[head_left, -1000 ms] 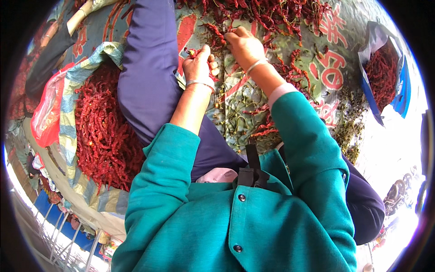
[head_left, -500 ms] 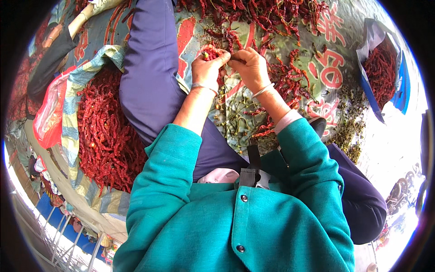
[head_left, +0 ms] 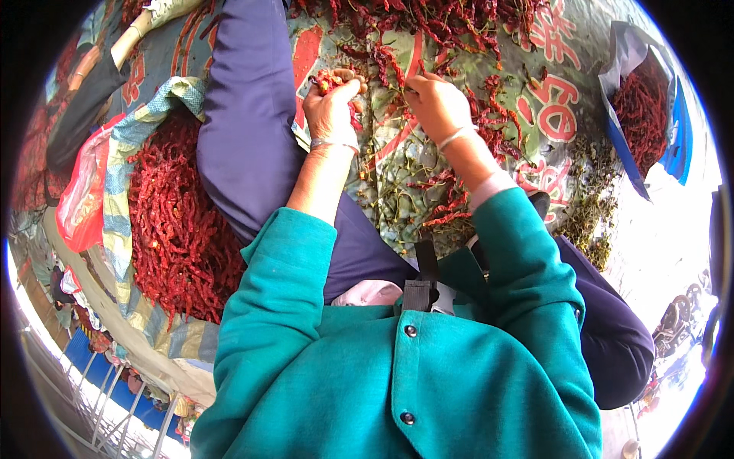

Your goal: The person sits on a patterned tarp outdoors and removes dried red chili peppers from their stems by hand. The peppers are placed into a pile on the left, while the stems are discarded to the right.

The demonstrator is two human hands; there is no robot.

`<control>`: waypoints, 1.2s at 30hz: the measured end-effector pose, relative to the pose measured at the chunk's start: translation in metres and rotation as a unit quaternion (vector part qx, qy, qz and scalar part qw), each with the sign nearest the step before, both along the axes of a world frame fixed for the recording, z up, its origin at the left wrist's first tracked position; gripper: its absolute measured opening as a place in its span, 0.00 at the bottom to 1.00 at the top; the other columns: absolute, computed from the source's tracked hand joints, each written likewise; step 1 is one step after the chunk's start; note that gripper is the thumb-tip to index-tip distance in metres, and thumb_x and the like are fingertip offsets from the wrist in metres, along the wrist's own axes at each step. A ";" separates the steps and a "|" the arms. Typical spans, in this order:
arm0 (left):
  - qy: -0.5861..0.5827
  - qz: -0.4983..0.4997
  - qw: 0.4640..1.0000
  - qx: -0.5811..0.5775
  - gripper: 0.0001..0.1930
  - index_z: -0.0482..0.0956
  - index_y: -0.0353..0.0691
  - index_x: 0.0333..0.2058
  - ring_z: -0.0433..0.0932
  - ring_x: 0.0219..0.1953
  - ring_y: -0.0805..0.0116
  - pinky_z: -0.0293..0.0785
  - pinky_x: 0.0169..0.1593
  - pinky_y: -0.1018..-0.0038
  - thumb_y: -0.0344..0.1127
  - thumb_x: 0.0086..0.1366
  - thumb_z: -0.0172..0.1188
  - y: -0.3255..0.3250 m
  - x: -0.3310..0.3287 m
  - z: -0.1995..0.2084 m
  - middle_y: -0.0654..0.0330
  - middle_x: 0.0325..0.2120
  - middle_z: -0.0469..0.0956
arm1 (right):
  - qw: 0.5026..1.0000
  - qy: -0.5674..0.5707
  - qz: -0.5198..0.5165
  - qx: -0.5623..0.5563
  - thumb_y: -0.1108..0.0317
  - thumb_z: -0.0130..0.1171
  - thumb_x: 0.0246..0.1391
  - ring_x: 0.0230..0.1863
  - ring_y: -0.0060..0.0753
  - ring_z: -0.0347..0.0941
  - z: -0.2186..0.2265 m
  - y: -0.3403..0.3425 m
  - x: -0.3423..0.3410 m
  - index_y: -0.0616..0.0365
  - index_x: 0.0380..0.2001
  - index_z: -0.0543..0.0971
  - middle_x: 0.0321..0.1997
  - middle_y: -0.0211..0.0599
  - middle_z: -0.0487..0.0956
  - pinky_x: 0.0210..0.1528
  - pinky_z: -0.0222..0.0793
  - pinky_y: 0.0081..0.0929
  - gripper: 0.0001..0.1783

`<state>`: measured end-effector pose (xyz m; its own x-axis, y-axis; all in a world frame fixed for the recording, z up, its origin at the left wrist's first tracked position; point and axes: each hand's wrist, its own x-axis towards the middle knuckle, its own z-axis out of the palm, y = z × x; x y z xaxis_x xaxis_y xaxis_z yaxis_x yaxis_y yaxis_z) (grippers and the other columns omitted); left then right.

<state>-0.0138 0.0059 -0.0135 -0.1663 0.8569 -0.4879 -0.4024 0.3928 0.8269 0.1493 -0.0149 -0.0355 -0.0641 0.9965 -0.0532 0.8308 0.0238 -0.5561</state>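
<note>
My left hand (head_left: pixel 330 115) is closed around a small bunch of dried red chili peppers (head_left: pixel 327 81), whose ends stick out past the thumb. To its right, my right hand (head_left: pixel 442 107) is low over the printed sheet, back upward, with fingers curled together at loose chilies. Whatever its fingertips pinch is hidden. Beyond both hands spreads a heap of dried red chilies (head_left: pixel 436 27). More chilies (head_left: pixel 495 122) lie scattered right of my right hand. Greenish stems (head_left: pixel 397 195) litter the sheet between my forearms.
A woven sack (head_left: pixel 118 203) full of red chilies (head_left: pixel 180 237) stands left of my leg (head_left: pixel 248 115). A blue-edged bag (head_left: pixel 615 149) at the right also holds chilies. Dry stems (head_left: pixel 592 222) pile at the right. Another person's arm (head_left: pixel 130 38) reaches in at upper left.
My hands, together before, have parted. The left with its chilies has drawn slightly left; the right has moved right and turned down toward the loose chilies.
</note>
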 end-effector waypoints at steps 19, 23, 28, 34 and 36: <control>-0.044 -0.005 0.989 -0.144 0.09 0.74 0.39 0.23 0.66 0.13 0.74 0.61 0.13 0.78 0.30 0.49 0.68 -0.009 0.007 -0.028 0.65 0.14 0.69 | 0.994 -0.071 -0.083 0.012 0.65 0.60 0.41 0.43 0.40 0.69 -0.029 0.004 -0.024 0.45 0.32 0.78 0.34 0.33 0.71 0.43 0.61 0.45 0.10; -0.029 -0.139 0.975 -0.174 0.07 0.76 0.37 0.25 0.67 0.14 0.74 0.62 0.17 0.78 0.30 0.52 0.65 -0.005 0.005 -0.023 0.63 0.16 0.71 | 0.999 -0.007 -0.030 0.030 0.64 0.59 0.42 0.38 0.36 0.72 0.000 -0.022 -0.025 0.47 0.28 0.76 0.29 0.30 0.74 0.40 0.62 0.40 0.06; 0.011 -0.133 0.986 -0.095 0.07 0.76 0.37 0.26 0.68 0.14 0.77 0.62 0.17 0.80 0.26 0.49 0.66 -0.014 0.018 -0.014 0.65 0.18 0.73 | 0.984 0.119 -0.116 -0.066 0.65 0.58 0.42 0.33 0.43 0.74 0.002 -0.024 -0.023 0.53 0.28 0.76 0.27 0.37 0.77 0.36 0.66 0.37 0.08; 0.065 -0.046 0.996 0.041 0.07 0.75 0.40 0.28 0.68 0.15 0.80 0.62 0.16 0.82 0.25 0.49 0.63 -0.013 0.020 -0.014 0.66 0.19 0.74 | 0.952 0.229 -0.183 -0.089 0.65 0.61 0.42 0.19 0.26 0.71 -0.029 -0.021 0.009 0.61 0.25 0.79 0.17 0.37 0.76 0.26 0.66 0.26 0.10; 0.022 -0.050 0.998 -0.009 0.05 0.75 0.39 0.29 0.71 0.18 0.76 0.65 0.18 0.81 0.25 0.52 0.60 -0.010 0.012 -0.009 0.63 0.22 0.75 | 0.984 0.104 -0.042 -0.140 0.57 0.58 0.47 0.22 0.38 0.73 -0.018 -0.016 0.015 0.59 0.24 0.79 0.19 0.42 0.76 0.28 0.67 0.33 0.15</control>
<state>-0.0020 -0.0044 -0.0229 -0.1028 0.8611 -0.4979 -0.3239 0.4443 0.8353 0.1638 -0.0305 -0.0535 -0.0211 0.9467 -0.3215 0.6913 -0.2185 -0.6887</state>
